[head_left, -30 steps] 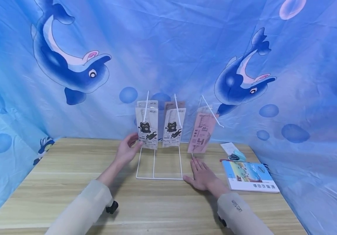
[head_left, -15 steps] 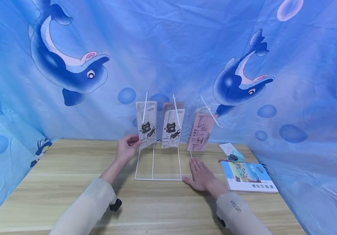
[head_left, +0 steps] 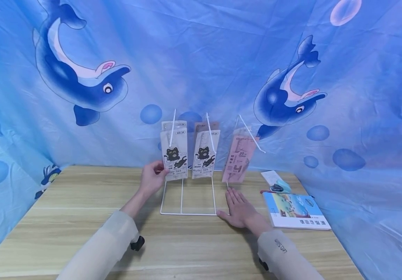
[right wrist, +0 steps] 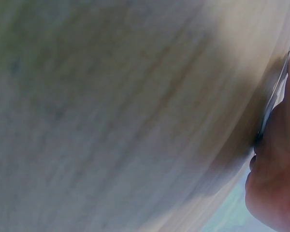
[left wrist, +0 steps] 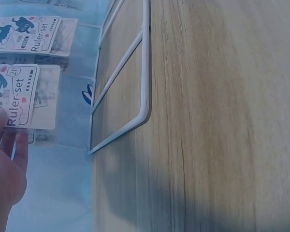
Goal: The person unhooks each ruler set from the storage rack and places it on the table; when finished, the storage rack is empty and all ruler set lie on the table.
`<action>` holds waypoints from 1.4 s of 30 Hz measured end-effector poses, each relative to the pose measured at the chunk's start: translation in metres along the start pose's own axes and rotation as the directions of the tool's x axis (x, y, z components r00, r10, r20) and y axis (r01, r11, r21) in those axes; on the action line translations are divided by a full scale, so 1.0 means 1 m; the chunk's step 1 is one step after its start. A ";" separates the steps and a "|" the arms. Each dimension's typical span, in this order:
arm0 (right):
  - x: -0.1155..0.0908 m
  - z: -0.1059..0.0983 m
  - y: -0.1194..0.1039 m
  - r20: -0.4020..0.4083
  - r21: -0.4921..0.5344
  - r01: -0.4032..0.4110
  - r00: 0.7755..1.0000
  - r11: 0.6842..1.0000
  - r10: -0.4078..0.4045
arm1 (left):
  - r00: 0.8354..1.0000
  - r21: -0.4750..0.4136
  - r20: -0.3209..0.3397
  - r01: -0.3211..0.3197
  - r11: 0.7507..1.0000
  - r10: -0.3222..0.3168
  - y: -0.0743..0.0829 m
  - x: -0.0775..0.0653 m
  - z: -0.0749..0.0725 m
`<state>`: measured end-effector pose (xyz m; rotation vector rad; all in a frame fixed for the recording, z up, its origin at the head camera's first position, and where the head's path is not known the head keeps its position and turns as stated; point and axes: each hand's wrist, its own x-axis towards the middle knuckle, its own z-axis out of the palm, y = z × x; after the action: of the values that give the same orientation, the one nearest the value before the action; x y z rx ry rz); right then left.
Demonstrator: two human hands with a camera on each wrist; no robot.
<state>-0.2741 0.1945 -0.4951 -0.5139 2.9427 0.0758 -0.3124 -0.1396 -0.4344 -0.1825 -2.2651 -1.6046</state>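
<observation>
A white wire display rack [head_left: 188,214] stands on the table, with ruler set packs hanging from its three hooks. My left hand [head_left: 152,177] pinches the lower left edge of the front cat-print ruler set [head_left: 175,155] on the left hook; the thumb lies on its front in the left wrist view, with fingers behind. Another pack hangs behind it. On the middle hook is a similar cat-print pack [head_left: 204,153] before a pinkish one. A pink ruler pack [head_left: 238,159] hangs at the right. My right hand [head_left: 240,210] rests with extended fingers on the rack's right base wire.
To the right lies a book [head_left: 297,210] with a blue cover. Behind it are a white card [head_left: 271,177] and a teal item [head_left: 284,186]. A blue dolphin-print curtain [head_left: 201,58] hangs beyond the wooden table [head_left: 82,202].
The left hand has taken hold of the left ruler set's edge. That pack tilted, then swung back lower and flatter to the front. The right hand has stayed on the rack base.
</observation>
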 end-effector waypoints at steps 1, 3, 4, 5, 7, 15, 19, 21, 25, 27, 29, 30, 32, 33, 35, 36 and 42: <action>0.000 0.000 0.000 0.003 -0.003 -0.001 1.000 1.000 0.001 | 1.000 0.002 0.003 -0.001 1.000 0.001 0.000 -0.001 -0.001; 0.000 -0.001 -0.001 0.003 -0.001 0.001 1.000 1.000 -0.001 | 1.000 0.008 0.014 0.002 1.000 -0.002 0.001 -0.002 -0.003; -0.001 -0.001 -0.001 0.008 -0.004 0.000 1.000 1.000 0.000 | 1.000 0.009 0.019 0.000 1.000 0.000 0.002 -0.003 -0.004; -0.001 -0.002 -0.002 0.010 -0.004 0.002 1.000 1.000 -0.002 | 1.000 0.008 0.022 -0.003 1.000 0.003 0.003 -0.004 -0.005; -0.002 -0.003 -0.002 0.010 -0.002 0.009 1.000 1.000 -0.009 | 1.000 0.003 0.021 -0.021 1.000 0.021 0.005 -0.007 -0.007; -0.001 -0.002 -0.002 0.018 0.002 0.001 1.000 1.000 -0.001 | 0.993 0.007 0.084 -0.086 0.996 0.085 0.012 -0.024 -0.017; 0.000 -0.002 -0.002 0.025 -0.005 -0.014 1.000 1.000 0.014 | 0.990 -0.021 0.123 -0.072 0.997 0.074 0.012 -0.030 -0.024; 0.000 -0.002 -0.002 0.022 -0.003 -0.011 1.000 1.000 0.011 | 0.990 -0.033 0.129 -0.060 0.998 0.064 0.011 -0.032 -0.028; -0.001 -0.003 -0.003 0.021 -0.004 -0.002 1.000 1.000 0.002 | 0.990 -0.055 0.130 -0.054 0.997 0.061 0.010 -0.037 -0.034; -0.001 -0.003 -0.003 0.014 0.005 0.003 1.000 1.000 -0.003 | 0.989 -0.070 0.130 -0.056 0.996 0.065 0.012 -0.042 -0.037; -0.002 -0.003 -0.004 0.021 0.007 -0.001 1.000 1.000 0.001 | 0.988 -0.092 0.137 -0.057 0.994 0.070 0.014 -0.048 -0.040; -0.002 -0.003 -0.004 0.025 0.006 -0.004 1.000 1.000 0.004 | 0.987 -0.104 0.142 -0.055 0.993 0.070 0.015 -0.051 -0.041; -0.001 -0.003 -0.003 0.022 0.008 -0.009 1.000 1.000 0.009 | 0.985 -0.123 0.157 -0.053 0.991 0.072 0.018 -0.056 -0.044; -0.001 -0.003 -0.003 0.024 0.004 -0.013 1.000 1.000 0.013 | 0.983 -0.129 0.164 -0.055 0.990 0.076 0.019 -0.058 -0.045; 0.000 -0.003 -0.002 0.026 -0.001 -0.018 1.000 1.000 0.018 | 0.981 -0.136 0.177 -0.058 0.989 0.082 0.021 -0.061 -0.046; 0.000 -0.003 -0.002 0.025 -0.001 -0.020 0.999 1.000 0.020 | 0.979 -0.134 0.184 -0.062 0.989 0.086 0.022 -0.062 -0.047; 0.000 -0.002 -0.002 0.026 0.010 -0.012 1.000 1.000 0.011 | 0.966 -0.138 0.232 -0.082 0.987 0.113 0.028 -0.066 -0.052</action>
<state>-0.2741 0.1922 -0.4931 -0.4909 2.9189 0.0689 -0.2310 -0.1719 -0.4178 -0.5396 -2.2844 -1.7570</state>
